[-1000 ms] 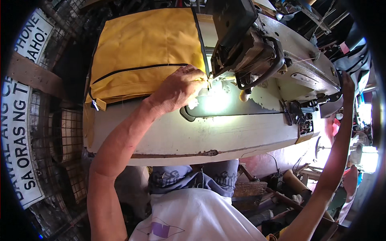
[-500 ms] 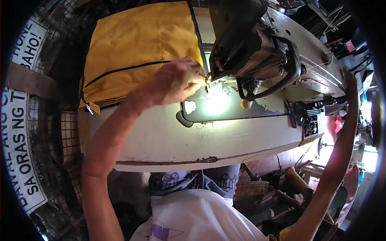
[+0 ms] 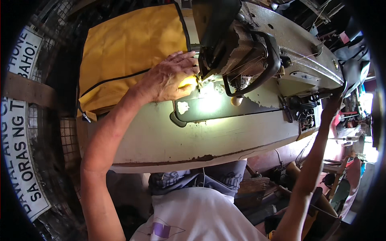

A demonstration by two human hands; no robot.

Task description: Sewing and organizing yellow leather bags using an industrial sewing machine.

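Near the needle area of the sewing machine [image 3: 257, 56], my left hand [image 3: 171, 76] has curled fingers gripping the edge of the yellow fabric piece [image 3: 128, 38]. The fabric has black trim, a black zipper line and a metal zipper pull [image 3: 86, 117] at its lower left corner. A work light shines on the bed right of that hand. My right hand [image 3: 337, 94] reaches to the far right end of the machine, by the handwheel; its fingers are too dark and hidden to tell their shape.
The pale machine table [image 3: 217, 140] has a worn, chipped front edge above my lap. A wire mesh wall with a white sign [image 3: 28, 160] is at left. Cluttered items, wooden pieces [image 3: 257, 184] and cords lie below and right of the table.
My left hand has shifted slightly left and up, staying on the fabric at the needle. My right hand has lowered a little at the machine's right end. The whole view has shifted slightly.
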